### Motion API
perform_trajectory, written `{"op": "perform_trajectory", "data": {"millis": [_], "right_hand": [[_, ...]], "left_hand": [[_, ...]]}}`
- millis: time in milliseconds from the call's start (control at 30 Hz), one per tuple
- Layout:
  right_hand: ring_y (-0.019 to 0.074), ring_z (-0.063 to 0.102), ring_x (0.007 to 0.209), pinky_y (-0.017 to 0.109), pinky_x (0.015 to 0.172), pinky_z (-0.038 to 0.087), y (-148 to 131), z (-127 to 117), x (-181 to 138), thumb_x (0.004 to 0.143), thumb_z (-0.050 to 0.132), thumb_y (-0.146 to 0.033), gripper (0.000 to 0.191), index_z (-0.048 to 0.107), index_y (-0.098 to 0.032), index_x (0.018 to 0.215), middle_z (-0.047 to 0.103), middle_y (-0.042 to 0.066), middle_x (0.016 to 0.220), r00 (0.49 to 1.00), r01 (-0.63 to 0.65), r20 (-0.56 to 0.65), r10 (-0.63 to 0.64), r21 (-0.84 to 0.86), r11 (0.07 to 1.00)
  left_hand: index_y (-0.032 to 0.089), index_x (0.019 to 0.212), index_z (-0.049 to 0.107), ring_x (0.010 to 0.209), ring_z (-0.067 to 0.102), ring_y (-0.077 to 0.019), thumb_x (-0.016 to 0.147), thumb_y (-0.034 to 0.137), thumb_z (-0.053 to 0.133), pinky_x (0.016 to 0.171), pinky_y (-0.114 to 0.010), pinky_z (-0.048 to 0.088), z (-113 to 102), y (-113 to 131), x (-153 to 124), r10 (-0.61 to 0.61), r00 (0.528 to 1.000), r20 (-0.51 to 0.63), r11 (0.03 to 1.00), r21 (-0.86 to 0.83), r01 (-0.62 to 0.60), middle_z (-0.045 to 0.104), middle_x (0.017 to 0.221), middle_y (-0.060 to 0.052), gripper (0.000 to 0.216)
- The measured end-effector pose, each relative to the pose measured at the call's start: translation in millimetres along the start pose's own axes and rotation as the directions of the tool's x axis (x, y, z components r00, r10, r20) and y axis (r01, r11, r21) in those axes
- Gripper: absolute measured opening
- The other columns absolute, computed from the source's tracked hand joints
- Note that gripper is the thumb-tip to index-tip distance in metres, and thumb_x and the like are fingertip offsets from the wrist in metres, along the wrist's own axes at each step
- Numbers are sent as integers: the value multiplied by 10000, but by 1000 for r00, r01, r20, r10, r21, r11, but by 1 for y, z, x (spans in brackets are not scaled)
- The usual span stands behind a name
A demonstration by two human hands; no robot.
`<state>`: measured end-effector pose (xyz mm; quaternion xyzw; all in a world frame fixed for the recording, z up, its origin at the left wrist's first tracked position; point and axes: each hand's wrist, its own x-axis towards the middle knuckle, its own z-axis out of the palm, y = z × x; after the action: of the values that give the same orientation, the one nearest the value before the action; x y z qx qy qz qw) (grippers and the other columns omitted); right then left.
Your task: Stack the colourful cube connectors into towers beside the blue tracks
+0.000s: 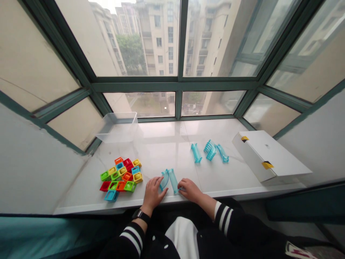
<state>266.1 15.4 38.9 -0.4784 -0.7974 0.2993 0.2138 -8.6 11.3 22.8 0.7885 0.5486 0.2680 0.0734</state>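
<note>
Two translucent blue plastic pieces lie close together near the front edge of the white sill, their far ends almost meeting. The left one is a curved piece [164, 180], with the thumb and fingers of my left hand [154, 193] round its near side. Beside it is a straight channel piece [173, 181]. My right hand [190, 190] has its fingers curled against the right edge of that straight piece, near its lower end. Farther back on the right are more blue pieces: a straight one [196, 153], a ribbed curved one [210, 149] and another channel [222, 153].
Left of my hands sits a cluster of colourful plastic blocks [121, 175]. A clear plastic bin [118, 136] stands at the back left by the window. To the right is a white box [269, 154] with yellow-black tape. Window frames [178, 86] border the white sill [161, 147].
</note>
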Motion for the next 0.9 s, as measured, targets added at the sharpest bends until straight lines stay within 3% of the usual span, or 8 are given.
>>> {"op": "perform_trajectory", "data": {"millis": [200, 400, 500, 567, 700, 800, 900], "right_hand": [[201, 611, 926, 310, 865, 466, 7, -9, -4, 846, 686, -98, 169, 703, -227, 953, 661, 28, 958, 1000, -24, 8, 24, 17, 1000], [195, 593, 882, 309, 828, 463, 27, -28, -19, 846, 635, -78, 179, 664, -218, 954, 638, 27, 944, 994, -71, -78, 72, 13, 997], [202, 598, 883, 320, 833, 476, 31, -33, -26, 889, 694, -181, 70, 644, -217, 922, 632, 32, 949, 990, -105, -101, 103, -21, 994], [216, 605, 904, 333, 848, 489, 28, -33, -27, 866, 772, -265, 157, 635, -214, 924, 635, 42, 970, 983, -152, -119, 143, -70, 986], [265, 624, 1039, 365, 942, 501, 19, -28, -24, 775, 860, -305, 430, 651, -197, 1135, 665, 96, 1125, 981, -179, -100, 163, -168, 969], [270, 644, 1080, 364, 989, 494, 15, -28, -22, 819, 787, -248, 470, 645, -183, 1262, 691, 120, 1164, 979, -196, -83, 184, -176, 965], [253, 678, 997, 355, 950, 514, 16, -33, -23, 887, 700, -265, 518, 604, -176, 1388, 727, 109, 1101, 963, -255, -124, 241, -115, 960]], "left_hand": [[192, 1413, 604, 1106, 634, -290, 1026, 303, 494, 1042, -481, 503, 7, -4, -1, -74, 995, -61, 997, 31, 76, 684, 1164, -123, 417], [164, 1404, 610, 1066, 616, -296, 1025, 359, 526, 1010, -466, 492, 7, -4, -1, -115, 989, -95, 989, 79, 122, 672, 1123, -128, 434], [181, 1401, 634, 1069, 612, -296, 998, 420, 586, 1020, -471, 479, 4, -2, -1, -100, 992, -81, 991, 81, 106, 671, 1124, -121, 471], [214, 1391, 660, 1054, 613, -288, 996, 438, 592, 1016, -467, 474, 2, -1, -1, -87, 994, -66, 992, 81, 93, 669, 1103, -106, 458], [255, 1384, 679, 1059, 618, -277, 1023, 427, 547, 1024, -460, 463, 1, -2, 0, -79, 995, -59, 994, 68, 83, 669, 1105, -97, 421], [215, 1415, 638, 1079, 622, -285, 1030, 421, 525, 1035, -469, 464, 2, -4, 0, -86, 992, -91, 995, 51, 91, 683, 1142, -112, 451], [187, 1408, 606, 1091, 638, -291, 1026, 413, 511, 1017, -463, 483, 5, -6, 0, -83, 988, -132, 996, 23, 87, 703, 1157, -122, 454]]}}
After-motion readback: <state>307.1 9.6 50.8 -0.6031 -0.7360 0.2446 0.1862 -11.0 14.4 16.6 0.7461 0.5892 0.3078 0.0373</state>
